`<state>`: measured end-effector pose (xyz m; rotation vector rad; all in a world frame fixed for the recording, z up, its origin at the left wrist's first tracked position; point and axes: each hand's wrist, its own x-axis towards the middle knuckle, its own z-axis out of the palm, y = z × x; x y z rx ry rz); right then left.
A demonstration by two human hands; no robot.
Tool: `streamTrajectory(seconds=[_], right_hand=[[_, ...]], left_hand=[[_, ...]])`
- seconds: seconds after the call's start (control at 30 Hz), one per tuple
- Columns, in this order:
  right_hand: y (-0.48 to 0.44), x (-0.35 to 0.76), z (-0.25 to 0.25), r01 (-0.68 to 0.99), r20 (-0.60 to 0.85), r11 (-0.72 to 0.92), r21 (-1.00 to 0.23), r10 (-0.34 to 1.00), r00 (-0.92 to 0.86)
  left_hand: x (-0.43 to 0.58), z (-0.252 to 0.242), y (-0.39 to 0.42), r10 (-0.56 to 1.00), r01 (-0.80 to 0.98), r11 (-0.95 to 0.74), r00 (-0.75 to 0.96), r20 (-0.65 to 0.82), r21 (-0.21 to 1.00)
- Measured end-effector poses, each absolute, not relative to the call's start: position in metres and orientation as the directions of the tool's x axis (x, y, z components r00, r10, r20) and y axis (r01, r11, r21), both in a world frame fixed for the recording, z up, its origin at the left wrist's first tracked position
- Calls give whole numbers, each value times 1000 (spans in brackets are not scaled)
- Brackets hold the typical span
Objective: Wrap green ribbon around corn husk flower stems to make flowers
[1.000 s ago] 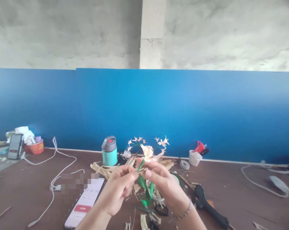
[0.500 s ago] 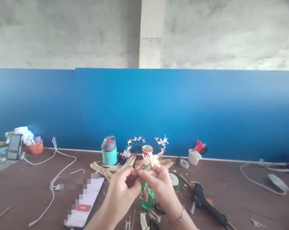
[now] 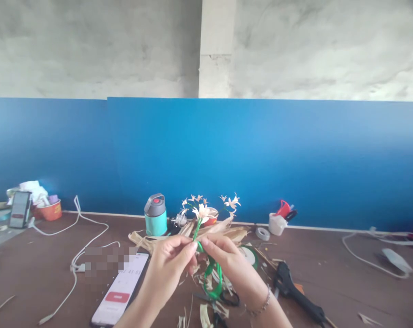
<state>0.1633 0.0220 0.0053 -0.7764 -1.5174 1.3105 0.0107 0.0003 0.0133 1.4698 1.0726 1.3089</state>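
My left hand (image 3: 170, 262) is closed in a pinch on the green stem of a cream-coloured artificial flower (image 3: 201, 212), which stands upright above the fingers. My right hand (image 3: 229, 259) pinches green tape (image 3: 200, 247) against the lower stem, close to the left fingertips. A loose loop of the green tape hangs below the hands, over pale scraps and black-handled scissors (image 3: 229, 298). Behind the held flower, small pale flowers (image 3: 232, 201) on thin green stems spread from a red-and-white cup (image 3: 211, 216). Dried husk leaves (image 3: 239, 233) lie around the cup.
A phone (image 3: 119, 291) lies left of my hands, near white cables (image 3: 90, 246). A turquoise flask (image 3: 156, 221) stands behind. To the right are a green-rimmed tape roll (image 3: 249, 256), a white tape roll (image 3: 262, 233), a white cup with pens (image 3: 277, 224) and a black glue gun (image 3: 297, 294).
The held flower has moved up and left and now stands upright, with its green stem showing. My right hand has drawn slightly away from the left, with green tape showing between them.
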Motion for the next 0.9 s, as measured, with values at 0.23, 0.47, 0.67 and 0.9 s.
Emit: streamTrajectory(seconds=[0.23,0.47,0.67,0.9], right_hand=[[25,169,1,-127,168,139,-982,951,-258],[22,160,3,168,448,445,-879,894,-26],[8,137,-4,413,575,539,-734,817,-46],[11,128,-10,357,410,406,-842,910,-68]], left_hand=[[11,12,0,970,-50,-242,22,243,969],[14,2,15,997,-546,12,-58,-52,838],[16,1,16,985,-692,114,-17,-174,713],[23,-4,9,983,-655,134,-5,-181,744]])
